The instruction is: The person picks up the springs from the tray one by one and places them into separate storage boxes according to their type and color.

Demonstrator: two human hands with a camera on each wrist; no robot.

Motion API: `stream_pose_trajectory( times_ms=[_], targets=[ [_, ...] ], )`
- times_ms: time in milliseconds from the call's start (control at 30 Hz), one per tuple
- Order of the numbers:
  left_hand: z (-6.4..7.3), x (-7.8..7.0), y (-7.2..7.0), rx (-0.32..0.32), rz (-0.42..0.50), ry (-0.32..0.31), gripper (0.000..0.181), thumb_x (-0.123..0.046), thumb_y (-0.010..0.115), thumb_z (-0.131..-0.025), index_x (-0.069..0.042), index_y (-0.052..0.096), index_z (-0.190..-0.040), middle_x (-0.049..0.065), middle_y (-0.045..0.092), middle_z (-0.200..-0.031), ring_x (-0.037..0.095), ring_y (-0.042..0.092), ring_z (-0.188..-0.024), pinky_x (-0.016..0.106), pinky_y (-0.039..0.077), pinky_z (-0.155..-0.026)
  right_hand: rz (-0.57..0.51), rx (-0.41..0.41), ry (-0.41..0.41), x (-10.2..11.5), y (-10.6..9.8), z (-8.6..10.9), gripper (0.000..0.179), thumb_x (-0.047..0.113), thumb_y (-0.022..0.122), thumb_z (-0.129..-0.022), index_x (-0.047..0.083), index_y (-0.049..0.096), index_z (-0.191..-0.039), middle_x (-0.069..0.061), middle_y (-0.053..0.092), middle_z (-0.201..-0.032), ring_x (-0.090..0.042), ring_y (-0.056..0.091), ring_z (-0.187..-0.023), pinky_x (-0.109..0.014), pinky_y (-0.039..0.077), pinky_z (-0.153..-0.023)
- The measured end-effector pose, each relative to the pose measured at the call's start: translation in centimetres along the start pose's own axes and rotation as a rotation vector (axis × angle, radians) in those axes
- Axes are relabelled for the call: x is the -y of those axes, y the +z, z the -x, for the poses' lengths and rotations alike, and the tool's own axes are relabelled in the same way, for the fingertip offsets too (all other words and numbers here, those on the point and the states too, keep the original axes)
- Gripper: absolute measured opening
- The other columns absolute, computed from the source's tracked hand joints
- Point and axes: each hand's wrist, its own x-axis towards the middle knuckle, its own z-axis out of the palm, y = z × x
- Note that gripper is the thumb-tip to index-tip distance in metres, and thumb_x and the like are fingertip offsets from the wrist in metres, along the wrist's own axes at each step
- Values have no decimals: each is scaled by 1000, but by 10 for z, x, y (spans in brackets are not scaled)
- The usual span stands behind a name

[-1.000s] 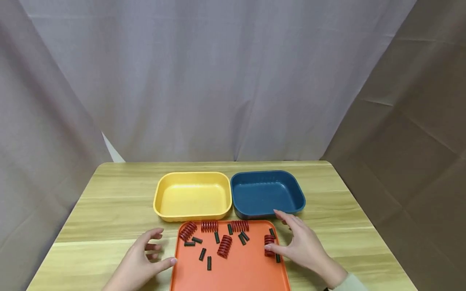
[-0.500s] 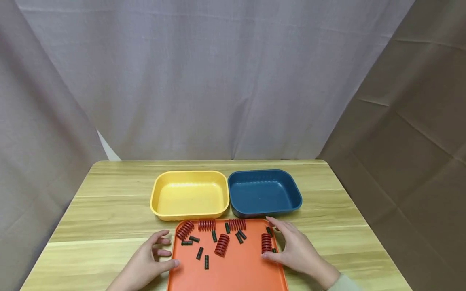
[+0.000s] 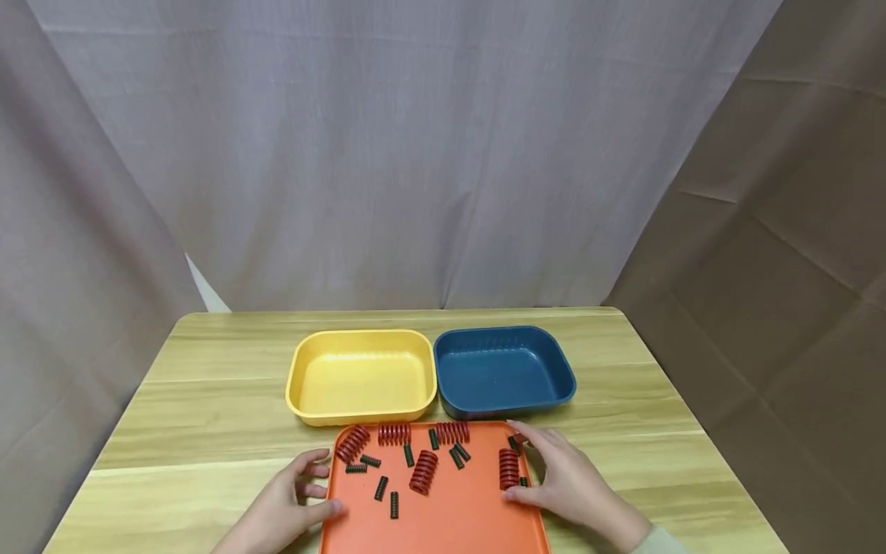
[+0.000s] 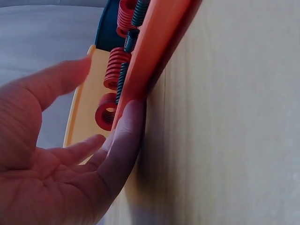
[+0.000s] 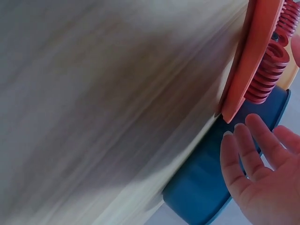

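- Head view: an orange tray [image 3: 450,519] is set on the table [image 3: 228,400]; the yellow bin [image 3: 361,385] and blue bin [image 3: 498,377] are placed side by side beyond its far edge.
- Five red springs [image 3: 424,472] and several smaller dark springs [image 3: 381,488] are scattered on the tray, mostly toward its far side.
- The left hand [image 3: 287,500] is held at the tray's left edge, fingers relaxed, thumb extended over the rim.
- The right hand [image 3: 571,485] is held at the right edge, fingers loosely spread; its thumb tip is seen by the rightmost red spring, though contact cannot be told.
- Left wrist view: the tray's outer wall is touched by a left-hand finger; another digit is held clear. The yellow bin is seen behind.
- Right wrist view: right-hand fingers are seen relaxed, near the tray's corner, with the blue bin behind them.
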Motion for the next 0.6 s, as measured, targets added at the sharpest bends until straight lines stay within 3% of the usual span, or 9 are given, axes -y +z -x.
stream_pose_trajectory(
  times_ms=[200, 433, 600],
  targets=[
    [0, 3, -1, 25, -59, 53, 73, -17, 81, -79, 6, 41, -136, 12, 57, -114, 22, 59, -93, 26, 48, -76, 6, -1, -11, -1, 3, 0, 95, 65, 81, -60, 27, 50, -140, 14, 53, -133, -13, 50, -118, -45, 47, -93],
    [-4, 6, -2, 50, -118, 49, 67, -12, 79, -80, 8, 44, -134, 7, 54, -106, 20, 56, -91, 25, 47, -74, 21, 38, -8, -3, 6, 0, 91, 67, 79, -62, 24, 53, -138, 11, 54, -131, -11, 51, -116, -43, 47, -94],
    [-3, 7, -3, 57, -109, 59, 66, -7, 78, -80, 8, 43, -134, 8, 52, -105, 21, 55, -90, 24, 46, -71, 36, 37, -52, -2, 8, -1, 77, 64, 78, -66, 22, 61, -128, 12, 60, -119, -8, 52, -108, -39, 49, -90]
  ],
)
